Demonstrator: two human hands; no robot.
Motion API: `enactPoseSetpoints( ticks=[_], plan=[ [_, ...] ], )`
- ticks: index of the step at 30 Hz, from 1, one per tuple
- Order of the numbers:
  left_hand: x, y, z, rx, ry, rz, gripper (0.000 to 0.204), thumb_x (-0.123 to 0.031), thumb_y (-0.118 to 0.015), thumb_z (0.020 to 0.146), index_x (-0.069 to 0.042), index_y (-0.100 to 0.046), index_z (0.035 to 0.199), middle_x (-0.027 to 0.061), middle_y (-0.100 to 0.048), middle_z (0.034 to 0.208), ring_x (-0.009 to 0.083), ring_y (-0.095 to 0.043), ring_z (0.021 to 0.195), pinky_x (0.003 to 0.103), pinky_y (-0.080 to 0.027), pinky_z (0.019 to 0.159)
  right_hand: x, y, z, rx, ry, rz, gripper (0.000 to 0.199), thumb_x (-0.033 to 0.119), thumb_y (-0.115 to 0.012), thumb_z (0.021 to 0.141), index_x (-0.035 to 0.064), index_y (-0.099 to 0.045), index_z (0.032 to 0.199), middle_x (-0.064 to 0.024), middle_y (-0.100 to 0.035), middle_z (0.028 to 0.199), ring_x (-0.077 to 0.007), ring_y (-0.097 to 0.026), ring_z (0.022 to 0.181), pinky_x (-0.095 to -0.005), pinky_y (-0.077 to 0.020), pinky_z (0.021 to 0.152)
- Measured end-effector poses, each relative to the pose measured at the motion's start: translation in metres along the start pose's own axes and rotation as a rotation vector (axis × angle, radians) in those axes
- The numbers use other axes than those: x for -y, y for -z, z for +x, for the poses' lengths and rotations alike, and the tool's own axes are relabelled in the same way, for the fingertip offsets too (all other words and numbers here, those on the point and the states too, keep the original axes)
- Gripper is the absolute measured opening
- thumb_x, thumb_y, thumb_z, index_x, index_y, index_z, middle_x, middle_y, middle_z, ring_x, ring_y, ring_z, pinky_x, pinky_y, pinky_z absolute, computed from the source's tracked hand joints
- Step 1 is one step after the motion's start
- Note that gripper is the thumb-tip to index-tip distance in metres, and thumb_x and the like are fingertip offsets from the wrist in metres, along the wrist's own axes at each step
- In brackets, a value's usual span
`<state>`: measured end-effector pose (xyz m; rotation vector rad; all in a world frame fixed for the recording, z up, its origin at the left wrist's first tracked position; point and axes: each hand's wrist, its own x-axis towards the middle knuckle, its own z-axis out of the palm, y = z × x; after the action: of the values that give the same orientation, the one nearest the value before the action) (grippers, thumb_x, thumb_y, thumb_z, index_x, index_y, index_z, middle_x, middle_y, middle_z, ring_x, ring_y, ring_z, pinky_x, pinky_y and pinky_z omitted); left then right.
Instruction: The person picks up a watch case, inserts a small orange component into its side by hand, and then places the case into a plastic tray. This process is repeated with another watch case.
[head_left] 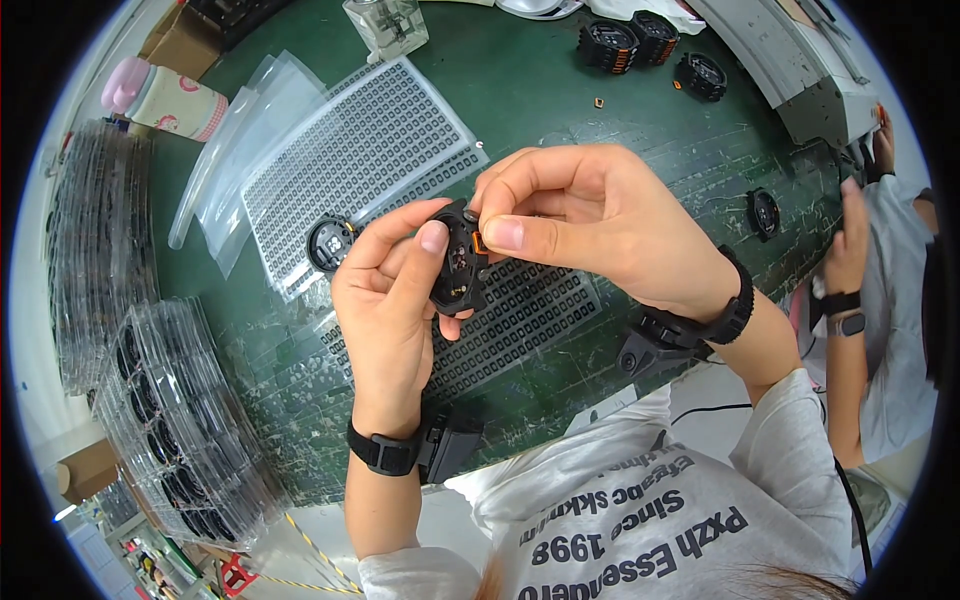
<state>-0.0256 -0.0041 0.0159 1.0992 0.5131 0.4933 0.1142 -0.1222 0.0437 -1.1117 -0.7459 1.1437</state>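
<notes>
Right, I have the black case (462, 280) up in midair, and the left hand (385, 290) is clamped on its left side, thumb over the rim and fingers behind. The right hand (600, 220) brings thumb and forefinger close at the opposite rim, beside a small orange piece (478, 243); from here I can't tell whether they pinch it, pinch the rim or merely press. Here's my worry: a sideways push from that right thumb could set the orange piece askew or flick it loose, and with the left grip on one side, the case could twist. The left thumb could also slide inward onto the exposed insides. So, where is everything? The case sits between both hands, open face toward me, the orange piece just left of the right thumb tip. Below the grip lies a patterned sheet (540, 315); just left of the left hand, a round black unit (328, 245).
</notes>
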Motion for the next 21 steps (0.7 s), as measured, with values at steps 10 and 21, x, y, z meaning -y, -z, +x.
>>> enactPoseSetpoints(
  ticks=[10, 21],
  plan=[
    [-0.0012, -0.0003, -0.0003, -0.018, 0.010, -0.007, 0.020, -0.009, -0.057, 0.089, 0.003, -0.057, 0.106, 0.0091, -0.066, 0.077, 0.0068, -0.053, 0.046, 0.016, -0.038, 0.034, -0.0012, -0.0009, -0.0005, -0.006, -0.003, -0.005, 0.011, 0.007, -0.061, 0.086, -0.0027, -0.059, 0.092, -0.0053, -0.055, 0.100, -0.0100, -0.055, 0.091, -0.0230, -0.0459, 0.081],
    [-0.0026, 0.0005, -0.0001, -0.008, -0.025, -0.040, 0.020, -0.009, -0.057, 0.089, 0.003, -0.058, 0.106, 0.0089, -0.066, 0.076, 0.0061, -0.053, 0.046, 0.016, -0.038, 0.035, -0.0003, -0.0031, -0.0007, -0.011, 0.013, 0.090, 0.011, 0.001, -0.063, 0.082, 0.0008, -0.056, 0.090, -0.0056, -0.055, 0.101, -0.0116, -0.054, 0.095, -0.0252, -0.0450, 0.085]
  ],
)
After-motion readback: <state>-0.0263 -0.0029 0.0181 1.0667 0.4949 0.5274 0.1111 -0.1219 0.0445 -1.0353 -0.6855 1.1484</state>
